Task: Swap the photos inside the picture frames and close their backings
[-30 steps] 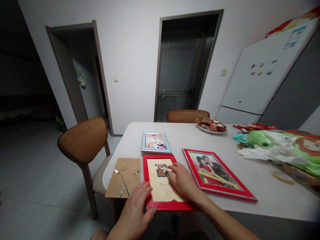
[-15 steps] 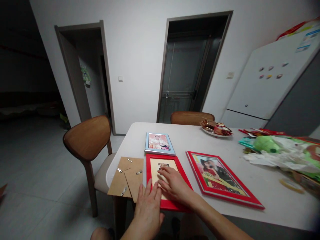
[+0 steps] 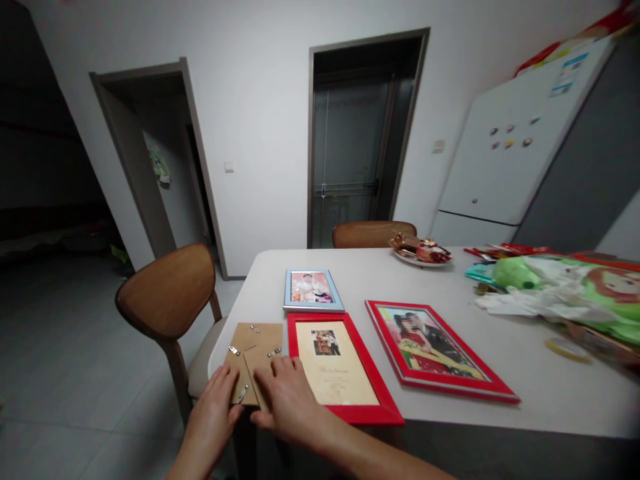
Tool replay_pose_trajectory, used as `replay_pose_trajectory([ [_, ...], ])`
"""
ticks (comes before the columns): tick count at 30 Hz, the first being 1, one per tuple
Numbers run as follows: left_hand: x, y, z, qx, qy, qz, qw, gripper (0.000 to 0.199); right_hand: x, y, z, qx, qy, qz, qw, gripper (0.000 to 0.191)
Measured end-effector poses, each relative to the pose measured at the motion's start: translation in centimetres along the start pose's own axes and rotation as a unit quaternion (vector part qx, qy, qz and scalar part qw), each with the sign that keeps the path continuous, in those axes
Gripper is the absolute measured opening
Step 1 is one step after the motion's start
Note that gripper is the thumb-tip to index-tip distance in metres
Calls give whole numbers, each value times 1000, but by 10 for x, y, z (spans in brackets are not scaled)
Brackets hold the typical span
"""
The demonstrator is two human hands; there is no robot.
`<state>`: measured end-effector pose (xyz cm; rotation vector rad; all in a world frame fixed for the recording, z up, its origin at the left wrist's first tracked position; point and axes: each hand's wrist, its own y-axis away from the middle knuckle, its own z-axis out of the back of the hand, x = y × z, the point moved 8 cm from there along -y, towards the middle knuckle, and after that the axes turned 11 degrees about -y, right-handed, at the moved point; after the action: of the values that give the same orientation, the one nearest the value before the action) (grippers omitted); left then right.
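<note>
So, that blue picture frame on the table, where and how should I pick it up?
I'd come from above and take the blue picture frame by its left and right rims, fingers outside. It lies flat, face up, with those sides free. Its near rim is right up by the red frame with the cream sheet, leaving little finger room there.

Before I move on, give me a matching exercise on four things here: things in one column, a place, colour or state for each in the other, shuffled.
Things
1. Backing board
2. Small frame
3. Plate
4. Fridge

Place, colour or state
A. Dotted with magnets
B. Near the far edge of the table, with things on it
C. At the fingers of the left hand and right hand
D. Bordered in light blue

Pairs: 1-C, 2-D, 3-B, 4-A
</note>
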<state>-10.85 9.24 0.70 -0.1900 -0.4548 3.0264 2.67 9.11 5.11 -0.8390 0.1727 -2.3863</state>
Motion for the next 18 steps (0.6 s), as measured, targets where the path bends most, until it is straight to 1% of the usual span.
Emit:
replay_pose_trajectory([
  [2, -1, -1, 7, -45, 25, -6, 999, 44, -1, -1, 4, -27, -35, -20, 999, 45],
  [4, -11, 0, 20, -83, 57, -23, 995, 41, -7, 3, 17, -57, -88, -33, 994, 45],
  [6, -31, 2, 35, -107, 89, -46, 989, 41, -15, 13, 37, -78, -133, -26, 988, 47],
  [8, -57, 3, 46, -113, 113, -72, 985, 42, -25, 28, 57, -82, -158, -15, 984, 47],
  [10, -88, 4, 50, -89, 135, -108, 981, 41, -41, 46, 75, -74, -166, -29, 983, 45],
  [12, -119, 4, 46, -48, 149, -147, 977, 40, -59, 64, 89, -68, -155, -57, 984, 43],
  [14, -143, 2, 39, -9, 152, -172, 973, 38, -75, 78, 98, -63, -128, -81, 986, 40],
  [16, -159, 0, 30, 23, 143, -181, 973, 36, -88, 85, 102, -63, -99, -96, 988, 37],
  [18, -167, -3, 22, 50, 124, -180, 974, 35, -97, 87, 102, -67, -74, -101, 990, 36],
])
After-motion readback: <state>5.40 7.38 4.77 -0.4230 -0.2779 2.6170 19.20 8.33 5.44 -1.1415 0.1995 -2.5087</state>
